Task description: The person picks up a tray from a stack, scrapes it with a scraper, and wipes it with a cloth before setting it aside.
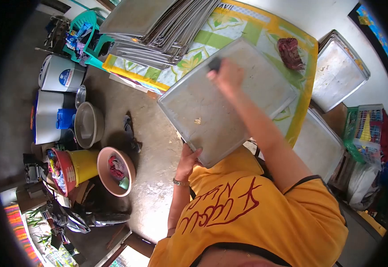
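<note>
A flat grey metal baking tray (203,107) lies tilted, its far part over the table and its near corner by my body. My left hand (188,161) is closed on the near left edge, thumb on top. Above the tray's far half, my right hand (228,76) is closed around a small dark block (215,63); its exact kind cannot be made out. A small yellowish-brown patch (197,120) marks the tray surface. A crumpled dark red cloth (291,54) lies on the table to the right of the tray.
A tall stack of metal trays (158,31) stands on the table's patterned cover (229,22). More trays (336,66) lean at right, near plastic baskets (367,129). On the left floor stand a pink basin (129,178), a yellow bucket (85,167) and a green chair (85,20).
</note>
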A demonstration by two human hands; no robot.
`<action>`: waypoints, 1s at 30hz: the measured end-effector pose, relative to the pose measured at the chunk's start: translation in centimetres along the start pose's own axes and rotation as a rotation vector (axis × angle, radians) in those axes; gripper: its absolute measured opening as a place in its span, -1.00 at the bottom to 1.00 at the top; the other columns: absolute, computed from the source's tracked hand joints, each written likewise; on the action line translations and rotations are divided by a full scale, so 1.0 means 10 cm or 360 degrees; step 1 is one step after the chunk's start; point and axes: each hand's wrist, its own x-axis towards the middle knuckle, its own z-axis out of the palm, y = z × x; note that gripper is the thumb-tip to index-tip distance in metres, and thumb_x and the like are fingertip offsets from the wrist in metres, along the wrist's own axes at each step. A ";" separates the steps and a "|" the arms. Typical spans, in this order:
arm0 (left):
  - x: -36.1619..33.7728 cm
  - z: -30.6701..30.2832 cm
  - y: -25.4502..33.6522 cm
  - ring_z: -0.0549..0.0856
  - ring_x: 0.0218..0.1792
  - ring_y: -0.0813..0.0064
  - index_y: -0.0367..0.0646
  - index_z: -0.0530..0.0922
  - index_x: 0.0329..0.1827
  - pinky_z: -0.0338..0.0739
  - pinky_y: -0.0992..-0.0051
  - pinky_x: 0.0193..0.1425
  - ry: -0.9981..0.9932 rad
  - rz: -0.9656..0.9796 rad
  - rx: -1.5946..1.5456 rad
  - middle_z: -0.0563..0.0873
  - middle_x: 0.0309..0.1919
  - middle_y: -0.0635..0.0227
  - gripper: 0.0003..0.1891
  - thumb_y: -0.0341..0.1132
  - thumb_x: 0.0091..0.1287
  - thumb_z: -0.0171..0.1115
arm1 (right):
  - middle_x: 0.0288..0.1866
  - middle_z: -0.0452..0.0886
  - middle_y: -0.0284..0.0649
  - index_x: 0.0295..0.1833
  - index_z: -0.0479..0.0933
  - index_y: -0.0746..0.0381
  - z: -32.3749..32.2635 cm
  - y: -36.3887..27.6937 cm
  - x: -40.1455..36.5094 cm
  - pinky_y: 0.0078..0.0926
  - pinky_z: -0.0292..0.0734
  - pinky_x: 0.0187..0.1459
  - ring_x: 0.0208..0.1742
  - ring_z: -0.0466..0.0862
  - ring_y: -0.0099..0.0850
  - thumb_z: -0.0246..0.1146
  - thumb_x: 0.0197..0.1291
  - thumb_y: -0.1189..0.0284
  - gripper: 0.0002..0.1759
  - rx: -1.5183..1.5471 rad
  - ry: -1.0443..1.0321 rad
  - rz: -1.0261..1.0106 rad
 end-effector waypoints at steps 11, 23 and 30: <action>0.08 0.02 -0.01 0.76 -0.37 0.43 -0.18 0.13 0.42 0.71 0.54 -0.54 -0.0002 -0.0050 0.0037 0.61 -0.01 0.21 -0.36 -0.37 0.33 0.22 | -0.12 0.64 -0.11 -0.01 0.48 0.21 0.31 -0.71 -1.04 -0.05 0.36 0.00 -0.04 0.63 -0.20 0.35 -0.04 -0.02 -0.38 -0.0008 0.0241 -0.0661; 0.14 0.04 -0.09 0.77 -0.39 0.38 -0.19 0.17 0.40 0.74 0.51 -0.54 -0.0010 -0.0081 0.0081 0.64 -0.05 0.19 -0.42 -0.36 0.37 0.21 | 0.03 0.61 -0.08 0.08 0.45 0.21 0.14 -0.92 -1.03 -0.07 0.37 0.15 0.09 0.61 -0.15 0.42 -0.09 -0.07 -0.26 0.0087 -0.0374 -0.0526; -0.11 -0.04 0.08 0.77 -0.30 0.36 -0.28 0.16 0.37 0.74 0.56 -0.54 0.0075 -0.0029 0.0067 0.62 0.01 0.14 -0.45 -0.46 0.37 0.15 | -0.17 0.68 -0.03 -0.02 0.52 0.23 -0.89 0.85 -0.47 -0.07 0.51 -0.09 -0.12 0.68 -0.05 0.48 -0.13 -0.05 -0.32 0.0257 0.0124 0.0132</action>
